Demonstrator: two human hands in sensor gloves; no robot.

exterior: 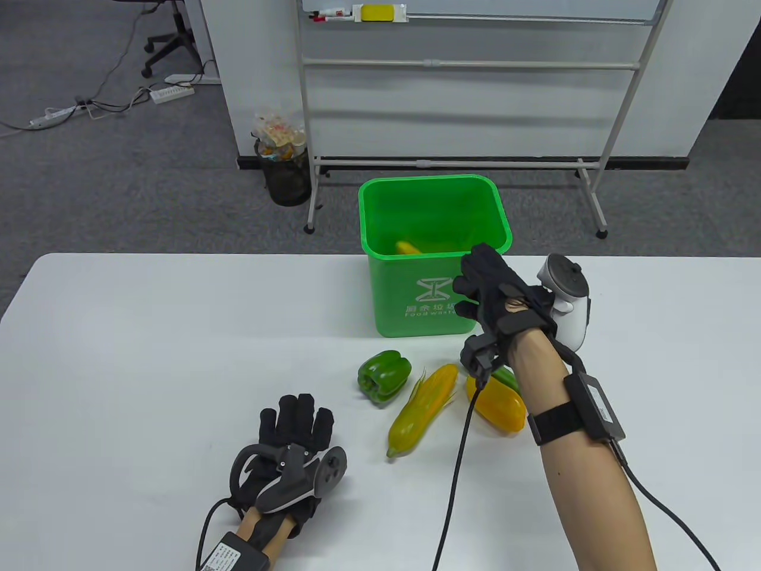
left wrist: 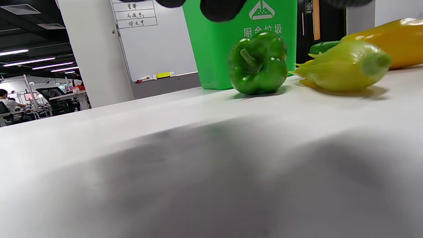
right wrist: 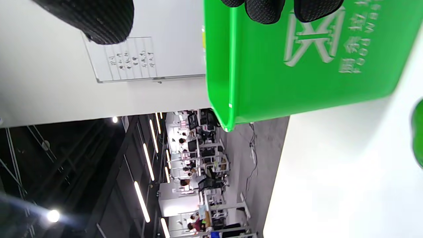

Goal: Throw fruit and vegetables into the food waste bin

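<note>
In the table view we are looking down at a green bin (exterior: 436, 262) standing at the far middle of the white table (exterior: 148, 333), with something yellow (exterior: 409, 247) already lying inside it. Our right hand (exterior: 496, 291) is hanging in the air by the bin's near right corner, fingers loosely spread and holding nothing. Our left hand (exterior: 291, 434) is resting flat on the table, fingers together and empty. Between them are lying a green pepper (exterior: 383, 376), a corn cob (exterior: 422, 409) and a yellow pepper (exterior: 496, 405); the cob's long axis is running from near-left to far-right, pointing towards the bin. The produce is sitting just below the right wrist, so we are judging the right hand the nearer one for the next pick. In the left wrist view we are seeing low across the table: the green pepper (left wrist: 258, 64) in front of the bin (left wrist: 214, 49), the cob (left wrist: 343, 65) to its right, butt end towards us. In the right wrist view, turned on its side, the bin (right wrist: 297, 66) is filling the upper frame, with bare fingertips (right wrist: 264, 10) above it gripping nothing.
</note>
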